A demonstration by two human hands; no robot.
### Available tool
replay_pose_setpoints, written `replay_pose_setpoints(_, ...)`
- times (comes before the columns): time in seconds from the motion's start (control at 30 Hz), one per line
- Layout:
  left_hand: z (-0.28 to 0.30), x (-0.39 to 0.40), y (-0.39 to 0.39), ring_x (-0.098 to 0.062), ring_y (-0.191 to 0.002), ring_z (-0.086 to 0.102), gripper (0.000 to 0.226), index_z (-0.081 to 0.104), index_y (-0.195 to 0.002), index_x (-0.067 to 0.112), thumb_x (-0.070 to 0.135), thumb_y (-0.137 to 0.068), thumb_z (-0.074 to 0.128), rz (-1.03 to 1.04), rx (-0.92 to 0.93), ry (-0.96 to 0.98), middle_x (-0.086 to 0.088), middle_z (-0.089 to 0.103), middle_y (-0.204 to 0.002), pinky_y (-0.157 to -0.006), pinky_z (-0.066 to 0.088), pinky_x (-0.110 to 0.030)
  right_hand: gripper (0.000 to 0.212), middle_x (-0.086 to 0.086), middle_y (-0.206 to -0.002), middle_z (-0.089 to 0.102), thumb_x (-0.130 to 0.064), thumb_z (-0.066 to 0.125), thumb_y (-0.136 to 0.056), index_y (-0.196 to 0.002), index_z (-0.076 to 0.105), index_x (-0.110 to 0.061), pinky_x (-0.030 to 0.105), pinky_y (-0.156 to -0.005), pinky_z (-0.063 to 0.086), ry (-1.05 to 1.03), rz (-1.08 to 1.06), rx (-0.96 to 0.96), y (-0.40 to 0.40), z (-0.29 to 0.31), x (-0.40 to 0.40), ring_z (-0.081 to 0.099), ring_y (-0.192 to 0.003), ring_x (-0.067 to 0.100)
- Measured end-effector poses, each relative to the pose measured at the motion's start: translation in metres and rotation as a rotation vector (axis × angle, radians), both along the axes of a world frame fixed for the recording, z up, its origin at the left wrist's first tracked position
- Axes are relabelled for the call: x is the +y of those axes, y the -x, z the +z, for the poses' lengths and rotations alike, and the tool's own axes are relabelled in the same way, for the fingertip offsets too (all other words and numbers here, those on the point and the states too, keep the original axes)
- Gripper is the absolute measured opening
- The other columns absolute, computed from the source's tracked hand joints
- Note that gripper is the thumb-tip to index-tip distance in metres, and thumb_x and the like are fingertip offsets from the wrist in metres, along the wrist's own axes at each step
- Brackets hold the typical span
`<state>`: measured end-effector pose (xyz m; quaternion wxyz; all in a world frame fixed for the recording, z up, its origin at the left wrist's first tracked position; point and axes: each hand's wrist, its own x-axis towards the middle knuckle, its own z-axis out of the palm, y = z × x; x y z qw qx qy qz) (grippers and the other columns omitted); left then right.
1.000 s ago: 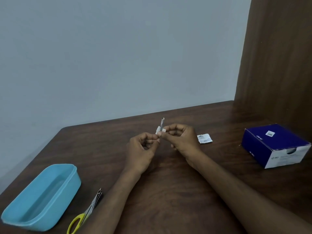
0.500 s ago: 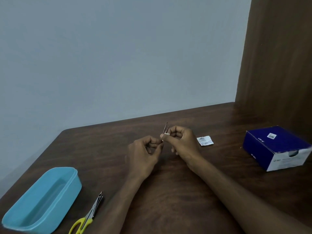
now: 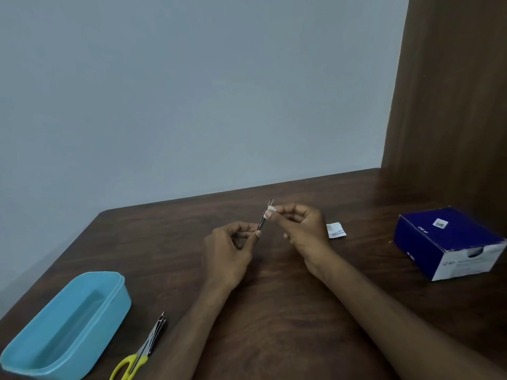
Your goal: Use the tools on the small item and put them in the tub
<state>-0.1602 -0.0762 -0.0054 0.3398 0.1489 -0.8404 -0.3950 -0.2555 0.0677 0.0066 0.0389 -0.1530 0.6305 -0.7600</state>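
Over mid-table I see the left hand (image 3: pixel 229 249) pinching the metal tool's (image 3: pixel 264 218) lower end; the right hand (image 3: pixel 300 229) pinches a white pad (image 3: pixel 270 210) against it.

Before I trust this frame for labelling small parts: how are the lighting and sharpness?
Head view: dim, even light, no glare, soft shadows under the hands. The thin metal tool with its small white piece is slightly blurred; the print on the dark blue cardboard box is unreadable; wide-angle bending shows at the brown wooden table edges.

looking forward and down from head height, sitting close over the dark tabletop (image 3: pixel 274 311), facing the grey wall (image 3: pixel 192 91).
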Motion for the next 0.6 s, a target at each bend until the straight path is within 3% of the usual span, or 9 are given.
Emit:
replay_pose_setpoints(0.1, 0.0027, 0.0013, -0.0025, 0.008, -0.068, 0.071, 0.003, 0.083, -0.089, 0.04, 0.041, -0.09, 0.085, -0.013, 0.028, -0.028, 0.025, 0.078, -0.078, -0.059, 0.054, -0.019, 0.017, 0.006, -0.082, 0.081, -0.026, 0.093, -0.079, -0.084, 0.082, -0.015, 0.021, -0.055, 0.048, -0.115, 0.078, 0.057, -0.0005, -0.005, -0.0024, 0.066, -0.068, 0.007)
replay_pose_setpoints(0.2, 0.0033, 0.0021, -0.0028, 0.005, -0.071, 0.073, 0.011, 0.084, -0.09, 0.037, 0.049, -0.089, 0.084, -0.007, 0.05, -0.047, 0.025, 0.078, -0.079, -0.06, 0.057, -0.022, 0.015, 0.005, -0.081, 0.081, -0.026, 0.093, -0.08, -0.085, 0.082, -0.016, 0.023, -0.057, 0.05, -0.139, 0.106, 0.08, -0.0014, -0.0047, -0.0017, 0.066, -0.068, 0.01)
replay_pose_setpoints(0.33, 0.0036, 0.0032, -0.0027, 0.007, -0.07, 0.071, 0.009, 0.084, -0.095, 0.033, 0.028, -0.088, 0.089, -0.041, 0.057, -0.091, 0.02, 0.078, -0.079, -0.059, 0.05, -0.009, 0.016, 0.001, -0.082, 0.082, -0.026, 0.093, -0.08, -0.084, 0.081, -0.016, 0.022, -0.054, 0.049, -0.04, 0.005, 0.029, 0.0004, -0.0031, -0.0012, 0.067, -0.067, 0.004)
replay_pose_setpoints(0.47, 0.0059, 0.0049, -0.0038, 0.005, -0.076, 0.074, 0.016, 0.085, -0.103, 0.027, 0.023, -0.088, 0.089, -0.099, 0.068, -0.156, 0.017, 0.082, -0.087, -0.064, 0.054, -0.012, 0.015, 0.003, -0.083, 0.082, -0.024, 0.092, -0.081, -0.085, 0.08, -0.015, 0.018, -0.049, 0.045, -0.029, 0.008, 0.013, 0.0017, -0.0035, -0.001, 0.06, -0.055, 0.0)
replay_pose_setpoints(0.6, 0.0071, 0.0046, -0.0035, 0.0, -0.08, 0.078, 0.015, 0.084, -0.101, 0.03, 0.025, -0.087, 0.089, -0.101, 0.087, -0.218, 0.018, 0.082, -0.087, -0.064, 0.056, -0.016, 0.017, 0.006, -0.084, 0.082, -0.028, 0.093, -0.079, -0.084, 0.082, -0.016, 0.024, -0.057, 0.049, -0.101, 0.081, 0.064, 0.0029, -0.0071, -0.0026, 0.068, -0.073, 0.01)
